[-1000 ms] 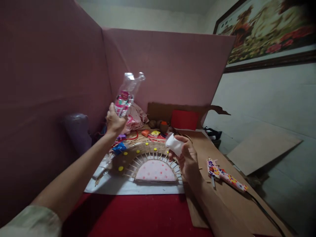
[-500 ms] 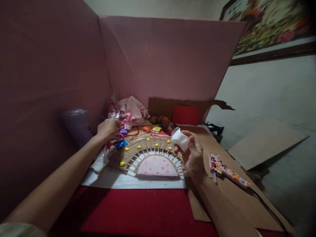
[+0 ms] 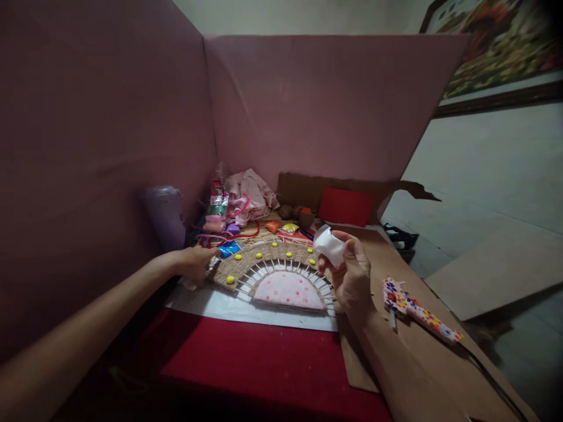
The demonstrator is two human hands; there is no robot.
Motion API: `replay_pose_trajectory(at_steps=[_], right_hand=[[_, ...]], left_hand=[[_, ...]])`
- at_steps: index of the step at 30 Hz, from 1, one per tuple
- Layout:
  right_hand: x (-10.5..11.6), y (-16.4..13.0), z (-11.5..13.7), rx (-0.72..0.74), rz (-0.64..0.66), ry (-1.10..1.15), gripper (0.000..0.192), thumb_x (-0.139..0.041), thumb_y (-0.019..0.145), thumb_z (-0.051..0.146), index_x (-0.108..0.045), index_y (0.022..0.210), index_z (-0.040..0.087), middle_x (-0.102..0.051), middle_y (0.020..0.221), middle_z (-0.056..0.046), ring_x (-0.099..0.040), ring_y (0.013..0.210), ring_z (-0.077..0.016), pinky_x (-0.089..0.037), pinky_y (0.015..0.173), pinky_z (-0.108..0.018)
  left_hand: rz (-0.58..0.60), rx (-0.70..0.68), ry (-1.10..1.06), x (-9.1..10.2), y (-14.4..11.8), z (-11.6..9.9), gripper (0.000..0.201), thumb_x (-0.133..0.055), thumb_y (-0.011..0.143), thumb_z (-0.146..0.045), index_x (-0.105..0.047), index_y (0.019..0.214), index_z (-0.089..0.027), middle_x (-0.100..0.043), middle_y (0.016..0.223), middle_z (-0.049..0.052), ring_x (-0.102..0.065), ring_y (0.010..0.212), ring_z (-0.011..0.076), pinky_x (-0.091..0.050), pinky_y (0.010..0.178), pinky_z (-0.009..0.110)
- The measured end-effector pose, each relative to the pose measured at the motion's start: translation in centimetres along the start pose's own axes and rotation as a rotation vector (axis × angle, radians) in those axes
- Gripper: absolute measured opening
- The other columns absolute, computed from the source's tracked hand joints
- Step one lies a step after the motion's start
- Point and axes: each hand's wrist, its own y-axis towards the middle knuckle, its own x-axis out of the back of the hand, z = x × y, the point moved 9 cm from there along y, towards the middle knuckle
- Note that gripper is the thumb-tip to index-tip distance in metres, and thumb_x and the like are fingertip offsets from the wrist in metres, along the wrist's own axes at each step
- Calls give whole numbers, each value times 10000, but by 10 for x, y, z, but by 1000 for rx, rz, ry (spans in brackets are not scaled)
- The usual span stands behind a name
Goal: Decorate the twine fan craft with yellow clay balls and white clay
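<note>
A small white packet, soft and crumpled, is pinched in the raised fingers of my right hand. Below it lies a half-round craft piece, with a twine-wrapped arch, yellow dots, thin sticks and a pink spotted half-circle at its centre. My left hand reaches down at the arch's left end, beside a blue packet and over some clear plastic wrapping. Its fingertips point down and are partly hidden, so whether they grip the plastic does not show.
A flowered glue gun with a black cord lies on brown cardboard at the right. Behind the arch are coloured packets, pink cloth, a red sheet and a small brown pot. A pink partition stands behind.
My left hand has moved down from the coloured packets to the plastic wrapping near the arch's left end. My right hand still holds the white packet. The view has shifted slightly left.
</note>
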Motion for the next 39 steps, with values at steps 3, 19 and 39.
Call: replay_pose_trajectory(at_steps=[3,19,39], right_hand=[[0,0,2,12,3,-7,291,-615,799,446,-573,968,213,-612,708,-1,-579,519,-113,-462,433,-215],[2,1,0,15,-12,-24,331,-634,776,473,-578,957,202,-608,689,1,-555,472,-104,-440,398,-207],[13,5,-9,-53,-128,-107,301,-681,742,355,-544,947,182,-581,614,40,-521,406,-87,-415,339,-179]], left_hand=[[76,-10,34,-9,3,-1,734,-676,434,-174,-564,1157,-222,-618,1067,97,-582,940,260,-467,777,312],[-192,84,236,22,-16,-15,306,-411,787,-97,-680,917,-163,-637,912,153,-567,896,286,-441,756,374],[-1029,186,-1203,68,56,5,280,-601,513,-128,-690,778,-110,-679,735,43,-596,660,146,-462,619,247]])
